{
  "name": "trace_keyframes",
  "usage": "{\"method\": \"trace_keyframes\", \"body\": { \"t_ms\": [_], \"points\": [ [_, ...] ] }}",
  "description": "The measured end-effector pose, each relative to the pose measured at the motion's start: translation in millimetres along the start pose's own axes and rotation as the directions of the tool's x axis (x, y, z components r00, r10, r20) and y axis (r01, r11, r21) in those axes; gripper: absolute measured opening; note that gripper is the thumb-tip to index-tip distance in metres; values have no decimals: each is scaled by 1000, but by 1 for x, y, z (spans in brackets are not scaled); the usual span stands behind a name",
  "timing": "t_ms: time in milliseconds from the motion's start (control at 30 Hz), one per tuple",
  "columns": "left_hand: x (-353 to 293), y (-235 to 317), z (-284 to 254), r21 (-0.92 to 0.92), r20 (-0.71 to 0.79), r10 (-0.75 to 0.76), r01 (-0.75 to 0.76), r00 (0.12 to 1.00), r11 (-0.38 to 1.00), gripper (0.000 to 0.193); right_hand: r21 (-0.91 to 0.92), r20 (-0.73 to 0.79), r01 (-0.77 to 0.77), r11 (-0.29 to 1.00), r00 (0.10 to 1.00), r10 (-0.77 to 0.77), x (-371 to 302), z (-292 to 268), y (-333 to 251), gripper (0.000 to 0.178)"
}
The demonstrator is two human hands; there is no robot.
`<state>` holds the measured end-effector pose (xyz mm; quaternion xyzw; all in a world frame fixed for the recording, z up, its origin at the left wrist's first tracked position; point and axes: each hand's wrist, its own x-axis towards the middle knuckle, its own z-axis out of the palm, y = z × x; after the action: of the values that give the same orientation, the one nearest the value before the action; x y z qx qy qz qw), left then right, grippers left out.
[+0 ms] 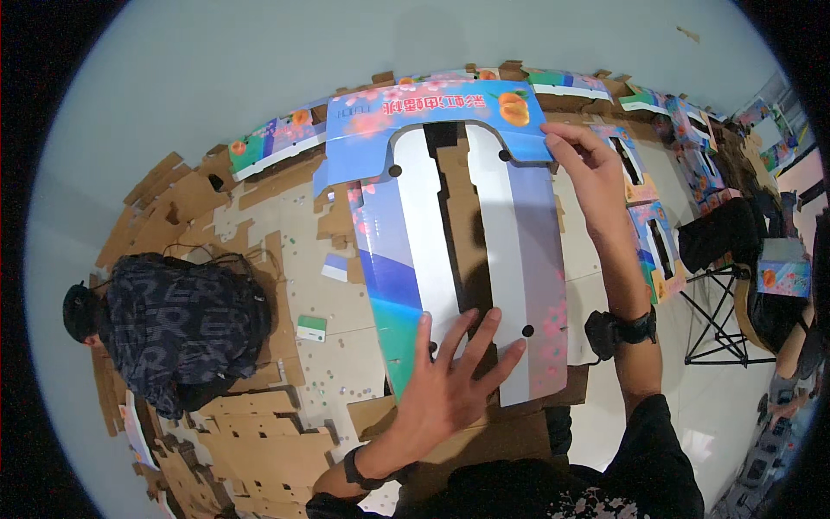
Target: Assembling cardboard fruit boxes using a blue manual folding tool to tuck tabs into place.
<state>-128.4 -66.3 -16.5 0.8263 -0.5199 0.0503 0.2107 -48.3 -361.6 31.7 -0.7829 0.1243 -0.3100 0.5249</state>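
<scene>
In front of me lies a printed cardboard carton blank point(536, 285), with long coloured side strips, white inner bands and a dark slot between them. Across its far end is a blue cardboard panel point(367, 121) with pink blossoms, a printed fruit and a wide curved cutout. My left hand point(445, 394) rests flat near the blank's near end, fingers spread over the slot and white bands. At the far right, my right hand point(590, 169) pinches the edge of the blue panel between thumb and fingers. Brown cardboard point(484, 458) shows beneath the near end.
At the left, a person in a black cap and dark patterned top point(186, 324) is bent low among brown cardboard sheets point(259, 432). Printed cartons point(657, 246) lie on the floor at right, near a folding stool point(722, 320). A row of printed cardboard point(281, 143) lines the wall.
</scene>
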Motion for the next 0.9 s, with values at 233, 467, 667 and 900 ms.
{"method": "trace_keyframes", "body": {
  "t_ms": [233,467,667,900],
  "points": [
    [-1,0,-1,-20,44,-18,18,999,1000,82,318,16,-171,932,984,175,-3,7,-5,22],
    [-3,-1,0,-21,7,-6,6,1000,1000,81,528,21,-255,810,957,288,-7,14,-1,30],
    [3,1,-8,-50,60,-12,15,998,999,83,280,-129,-38,959,989,77,-17,36,17,39],
    [-3,-11,-44,-352,74,9,18,997,936,80,355,58,-318,879,946,318,-26,28,31,50]
  ]
}}
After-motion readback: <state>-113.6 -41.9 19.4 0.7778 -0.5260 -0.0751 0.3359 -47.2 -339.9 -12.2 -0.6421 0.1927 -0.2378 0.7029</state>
